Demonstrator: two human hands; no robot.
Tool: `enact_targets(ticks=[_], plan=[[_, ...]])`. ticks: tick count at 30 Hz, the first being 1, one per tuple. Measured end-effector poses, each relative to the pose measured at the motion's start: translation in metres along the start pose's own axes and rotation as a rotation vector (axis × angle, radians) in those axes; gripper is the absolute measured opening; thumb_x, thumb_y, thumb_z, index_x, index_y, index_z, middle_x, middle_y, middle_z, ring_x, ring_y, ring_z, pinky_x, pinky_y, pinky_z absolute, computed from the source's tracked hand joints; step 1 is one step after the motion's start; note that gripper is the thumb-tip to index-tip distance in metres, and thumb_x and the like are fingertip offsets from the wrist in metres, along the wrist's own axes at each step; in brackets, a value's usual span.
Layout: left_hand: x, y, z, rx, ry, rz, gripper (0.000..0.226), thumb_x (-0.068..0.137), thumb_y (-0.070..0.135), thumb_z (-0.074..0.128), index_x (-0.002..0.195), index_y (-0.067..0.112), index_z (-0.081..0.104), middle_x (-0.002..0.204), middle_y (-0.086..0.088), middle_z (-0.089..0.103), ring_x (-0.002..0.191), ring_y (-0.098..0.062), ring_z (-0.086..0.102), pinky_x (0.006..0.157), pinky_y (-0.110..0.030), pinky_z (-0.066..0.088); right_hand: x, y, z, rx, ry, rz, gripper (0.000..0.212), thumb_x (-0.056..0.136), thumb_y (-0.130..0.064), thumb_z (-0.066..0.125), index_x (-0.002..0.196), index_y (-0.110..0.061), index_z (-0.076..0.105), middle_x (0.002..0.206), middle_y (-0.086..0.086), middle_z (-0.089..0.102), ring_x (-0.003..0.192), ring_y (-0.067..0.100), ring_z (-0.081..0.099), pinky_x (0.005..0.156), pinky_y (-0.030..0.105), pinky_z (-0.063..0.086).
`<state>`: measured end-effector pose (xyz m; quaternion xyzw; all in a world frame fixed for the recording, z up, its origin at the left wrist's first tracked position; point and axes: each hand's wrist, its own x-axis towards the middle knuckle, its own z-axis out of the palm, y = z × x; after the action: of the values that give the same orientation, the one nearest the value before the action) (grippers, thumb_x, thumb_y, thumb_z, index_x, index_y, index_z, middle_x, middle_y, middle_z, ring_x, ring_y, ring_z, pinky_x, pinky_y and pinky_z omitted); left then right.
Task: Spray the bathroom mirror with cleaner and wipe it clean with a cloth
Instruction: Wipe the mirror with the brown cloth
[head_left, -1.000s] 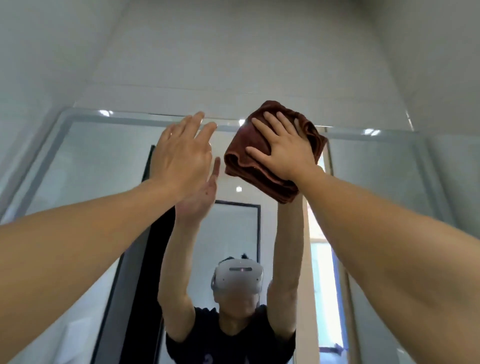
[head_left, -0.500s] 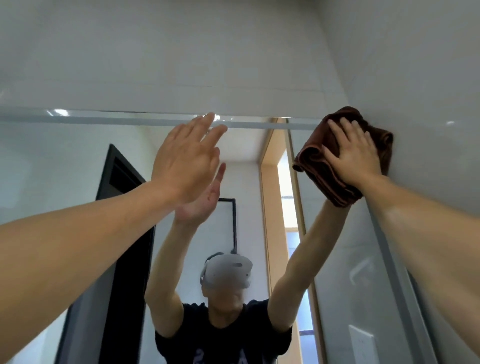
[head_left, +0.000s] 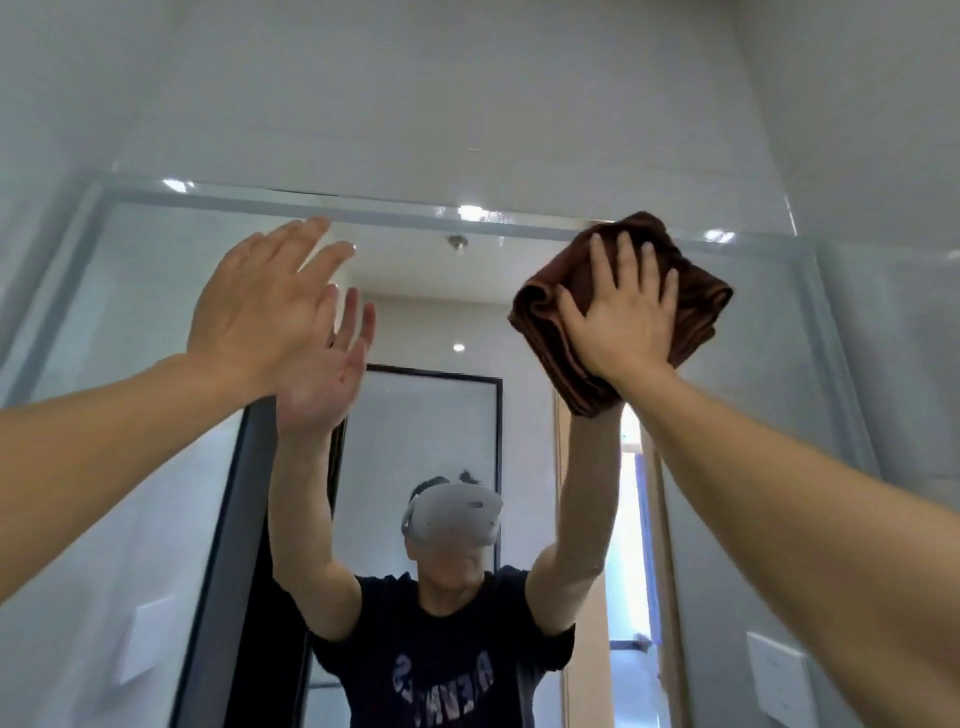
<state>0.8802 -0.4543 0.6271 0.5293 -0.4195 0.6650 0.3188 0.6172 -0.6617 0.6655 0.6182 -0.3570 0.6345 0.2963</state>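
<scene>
The bathroom mirror (head_left: 130, 415) fills the wall ahead, its top edge running across the upper part of the view. A folded brown cloth (head_left: 691, 296) lies flat against the glass near the mirror's upper right corner. My right hand (head_left: 618, 312) presses on the cloth with fingers spread. My left hand (head_left: 260, 306) is raised in front of the upper middle of the mirror, fingers apart and empty; I cannot tell whether it touches the glass. No spray bottle is in view.
White tiled wall (head_left: 467, 93) rises above the mirror and a side wall (head_left: 883, 156) closes in on the right. The glass reflects a person with a headset, a dark door frame and a lit doorway. A white switch plate (head_left: 779, 680) is at lower right.
My right hand swept the cloth right to the mirror's corner, and it now sits a little left of that. The view swung right and then back. My left hand stayed raised.
</scene>
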Motion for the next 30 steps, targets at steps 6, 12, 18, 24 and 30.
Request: enact_targets(ticks=[6,12,18,24,30], plan=[[-0.02,-0.054,-0.019,-0.064,0.078,-0.04,0.041,0.102,0.017,0.041,0.142,0.013,0.047,0.154,-0.011,0.041,0.136,-0.035,0.043,0.11,-0.051,0.032,-0.015,-0.172,0.014,0.099,-0.015,-0.158,0.079,0.091,-0.068,0.024,0.157,-0.025,0.018,0.165,0.008,0.013,0.152,0.032,0.004,0.121,0.056,0.0],[-0.024,-0.079,-0.043,-0.22,0.193,0.044,0.045,0.099,0.022,0.034,0.138,0.011,0.052,0.143,-0.007,0.054,0.124,-0.03,0.052,0.103,-0.045,0.041,-0.04,-0.291,0.019,0.39,-0.171,-0.235,0.062,0.104,-0.047,0.021,0.159,-0.021,0.011,0.167,0.004,-0.002,0.152,0.026,-0.015,0.122,0.043,-0.001],[-0.011,-0.062,-0.032,-0.387,0.183,-0.143,0.04,0.099,0.019,0.038,0.133,0.01,0.057,0.131,-0.006,0.062,0.121,-0.024,0.054,0.1,-0.036,0.043,-0.018,-0.267,-0.013,0.877,-0.353,-0.132,0.053,0.107,-0.03,0.019,0.158,-0.017,0.013,0.165,0.002,0.017,0.153,0.017,0.006,0.124,0.038,-0.004],[0.021,-0.002,-0.01,-0.179,0.036,-0.215,0.03,0.099,0.02,0.039,0.12,0.014,0.06,0.123,-0.005,0.063,0.117,-0.025,0.053,0.095,-0.038,0.042,0.0,-0.229,-0.033,1.561,-0.58,0.27,0.055,0.104,-0.052,0.027,0.148,-0.023,0.042,0.148,-0.006,0.05,0.134,0.013,0.047,0.118,0.032,0.03],[0.002,0.004,0.044,-0.093,-0.135,-0.205,0.067,0.099,0.058,0.024,0.158,0.027,0.019,0.166,-0.007,0.013,0.154,-0.025,0.007,0.124,-0.047,0.004,0.0,-0.21,-0.027,1.581,-0.503,0.206,0.056,0.106,-0.045,0.027,0.156,-0.02,0.023,0.156,0.003,0.038,0.145,0.015,0.033,0.122,0.033,0.024]])
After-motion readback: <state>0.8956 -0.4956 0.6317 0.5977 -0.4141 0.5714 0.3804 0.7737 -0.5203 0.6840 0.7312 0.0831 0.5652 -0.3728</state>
